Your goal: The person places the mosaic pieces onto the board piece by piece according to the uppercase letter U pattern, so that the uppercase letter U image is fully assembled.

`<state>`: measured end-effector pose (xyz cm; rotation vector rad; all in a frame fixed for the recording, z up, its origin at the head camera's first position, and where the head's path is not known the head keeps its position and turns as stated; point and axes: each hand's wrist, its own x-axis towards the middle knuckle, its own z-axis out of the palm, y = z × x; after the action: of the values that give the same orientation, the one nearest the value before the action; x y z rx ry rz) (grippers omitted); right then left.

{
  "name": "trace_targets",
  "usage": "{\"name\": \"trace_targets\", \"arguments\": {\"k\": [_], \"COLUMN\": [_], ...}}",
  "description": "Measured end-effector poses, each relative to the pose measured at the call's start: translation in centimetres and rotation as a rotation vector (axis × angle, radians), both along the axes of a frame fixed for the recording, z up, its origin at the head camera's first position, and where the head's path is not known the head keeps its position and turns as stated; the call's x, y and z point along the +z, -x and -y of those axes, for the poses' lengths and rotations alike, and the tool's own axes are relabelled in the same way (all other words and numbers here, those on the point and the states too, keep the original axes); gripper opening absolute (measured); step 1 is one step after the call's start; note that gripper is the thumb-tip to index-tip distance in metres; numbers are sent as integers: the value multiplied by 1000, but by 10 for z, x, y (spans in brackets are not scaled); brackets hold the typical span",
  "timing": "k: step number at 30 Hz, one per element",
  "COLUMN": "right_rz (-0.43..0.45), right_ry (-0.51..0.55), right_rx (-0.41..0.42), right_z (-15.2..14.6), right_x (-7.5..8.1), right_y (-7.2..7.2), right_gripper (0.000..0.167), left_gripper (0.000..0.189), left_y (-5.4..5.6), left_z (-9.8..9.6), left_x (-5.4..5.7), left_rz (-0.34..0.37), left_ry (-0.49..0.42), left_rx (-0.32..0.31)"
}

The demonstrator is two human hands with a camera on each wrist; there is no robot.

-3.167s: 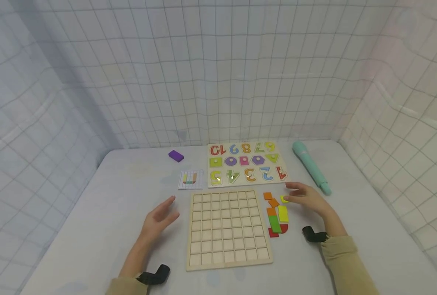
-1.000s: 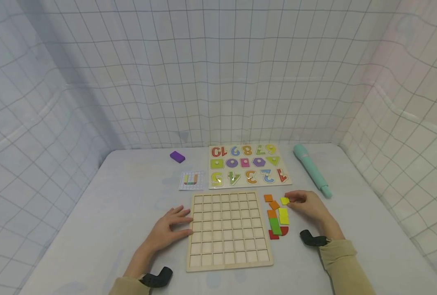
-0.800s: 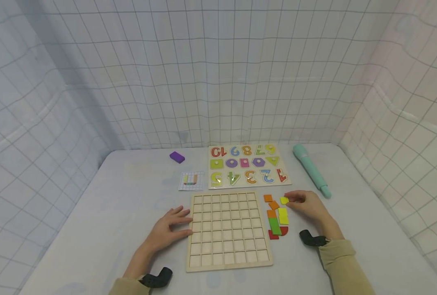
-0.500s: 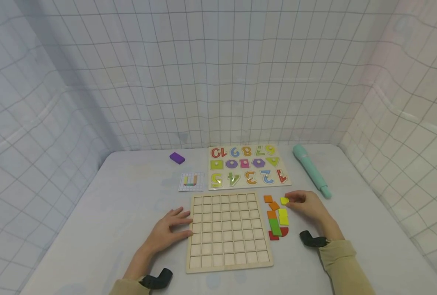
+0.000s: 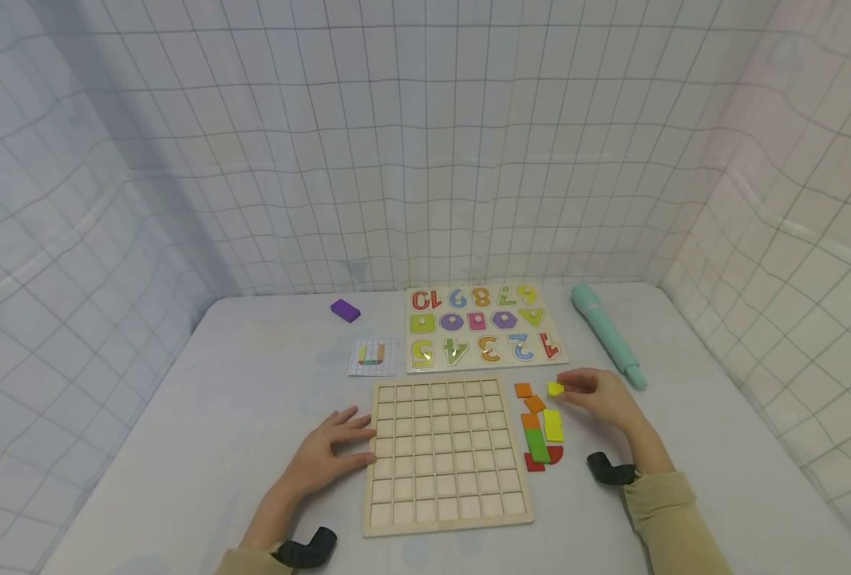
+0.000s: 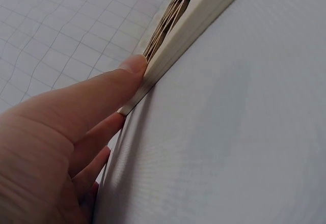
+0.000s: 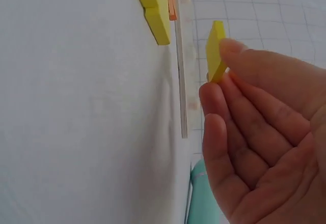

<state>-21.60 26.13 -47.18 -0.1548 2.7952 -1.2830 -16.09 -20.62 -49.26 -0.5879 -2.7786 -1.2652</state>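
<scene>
Within R grip [image 5: 600,394], 1 yel. pc [image 7: 213,53] nr 3 orange pcs [image 5: 524,390]

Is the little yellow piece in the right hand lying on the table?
No, the right hand pinches the yellow piece up off the table, with a gap showing.

past the grip of the right hand [image 5: 601,395], leftward, we read upside-down numerals on a puzzle board [image 5: 488,323]: 1 [image 5: 551,346] to 5 [image 5: 422,354] in the near row, 6 [image 5: 527,296] to 10 [image 5: 426,300] behind.
</scene>
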Motion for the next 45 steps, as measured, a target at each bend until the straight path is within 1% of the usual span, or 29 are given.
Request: {"name": "trace_targets", "arguments": {"k": [4,8,14,20,22,26,30,37,41,45], "right_rz": [-18,-54,-98,-137,-150,-142,-109,-79,-45,-24], "right_ry": [24,69,143,208,214,217,205,165,160,147], "right_rx": [15,46,115,226,264,330,368,393,388,388], "right_z": [7,25,67,114,129,155,178,208,217,222], "right_x": [9,22,43,52,51,46,37,20,16,16], "right_y": [-3,-4,-1,7,10,13,15,18,17,15], "right_gripper": [39,40,35,33,34,34,32,32,30,29], "left_gripper": [42,42,42,43,43,44,43,44,43,43], "left_y": [-1,-2,-2,0,0,0,0,0,0,0], "left_z": [0,0,0,0,0,1,2,4,3,2], "left_x": [0,0,0,1,1,0,-2,-2,-3,-1], "left_rz": [-1,-1,0,10,12,17,16,9,4,15], "left_ry": [-6,0,-3,-9,-6,-10,-9,-16,-15,-19], "left_rx": [-1,3,9,3,2,3,-7,-32,-34,-28]}}
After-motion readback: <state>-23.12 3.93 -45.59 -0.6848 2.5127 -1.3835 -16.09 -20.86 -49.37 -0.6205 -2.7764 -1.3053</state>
